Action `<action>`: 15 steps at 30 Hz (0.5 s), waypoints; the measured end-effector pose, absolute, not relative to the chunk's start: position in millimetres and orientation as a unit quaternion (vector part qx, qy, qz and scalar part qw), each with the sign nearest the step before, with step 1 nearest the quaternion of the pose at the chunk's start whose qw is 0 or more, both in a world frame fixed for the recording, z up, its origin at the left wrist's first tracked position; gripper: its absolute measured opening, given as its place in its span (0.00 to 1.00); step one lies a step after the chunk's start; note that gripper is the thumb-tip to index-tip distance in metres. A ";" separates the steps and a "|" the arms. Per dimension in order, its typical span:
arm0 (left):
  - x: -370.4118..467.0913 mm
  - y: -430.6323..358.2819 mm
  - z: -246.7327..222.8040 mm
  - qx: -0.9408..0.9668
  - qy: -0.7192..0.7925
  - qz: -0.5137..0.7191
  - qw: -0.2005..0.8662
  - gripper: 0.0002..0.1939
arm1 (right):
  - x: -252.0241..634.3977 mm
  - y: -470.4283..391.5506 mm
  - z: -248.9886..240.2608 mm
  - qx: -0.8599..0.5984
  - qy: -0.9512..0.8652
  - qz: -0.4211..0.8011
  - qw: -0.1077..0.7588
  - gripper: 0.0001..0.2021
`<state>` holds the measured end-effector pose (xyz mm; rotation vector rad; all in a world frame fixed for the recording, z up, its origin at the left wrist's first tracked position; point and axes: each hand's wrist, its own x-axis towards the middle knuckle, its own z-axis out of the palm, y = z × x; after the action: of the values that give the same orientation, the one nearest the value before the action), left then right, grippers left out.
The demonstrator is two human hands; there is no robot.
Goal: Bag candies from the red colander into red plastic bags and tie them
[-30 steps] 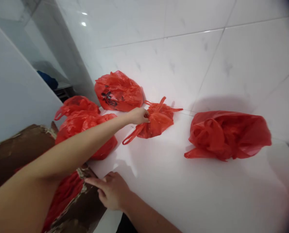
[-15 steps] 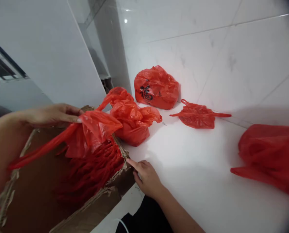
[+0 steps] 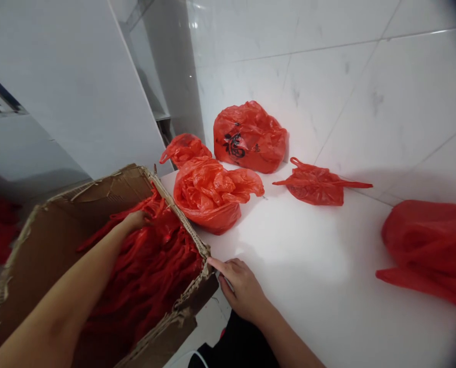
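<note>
left hand (image 3: 138,220) inside carton (image 3: 40,250), among red bags (image 3: 154,266); grip: cannot tell. right hand (image 3: 241,286) loosely spread, index finger at carton rim.

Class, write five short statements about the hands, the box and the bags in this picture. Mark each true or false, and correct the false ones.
1. The left hand is inside the cardboard box. True.
2. The right hand is gripping a bag handle. False: it holds no bag; one outstretched finger reaches the box's edge.
3. A red bag with black markings stands outside the box. True.
4. The small flattened bag lies in the box. False: it lies on the white surface, outside the box.
5. Red material lies in the box. True.
</note>
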<state>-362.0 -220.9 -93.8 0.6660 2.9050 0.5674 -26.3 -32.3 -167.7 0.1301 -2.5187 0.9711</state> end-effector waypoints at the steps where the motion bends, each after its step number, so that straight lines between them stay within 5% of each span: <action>1: -361.9 -216.8 -94.7 0.217 0.956 0.195 0.039 0.17 | -26.4 -32.3 -167.7 0.047 -0.910 0.349 0.218 0.31; 10: -329.1 -154.8 -15.2 0.258 0.866 0.390 -0.179 0.16 | -28.1 -33.0 -167.8 0.043 -0.913 0.344 0.216 0.29; 15: -222.0 -73.9 43.4 0.512 0.676 0.483 -0.219 0.10 | -29.4 -35.4 -163.1 0.042 -0.921 0.322 0.215 0.29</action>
<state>-222.0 -73.9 43.4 1.8820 2.4813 1.7728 -29.4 -35.4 -163.1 0.1175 -2.5548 0.8918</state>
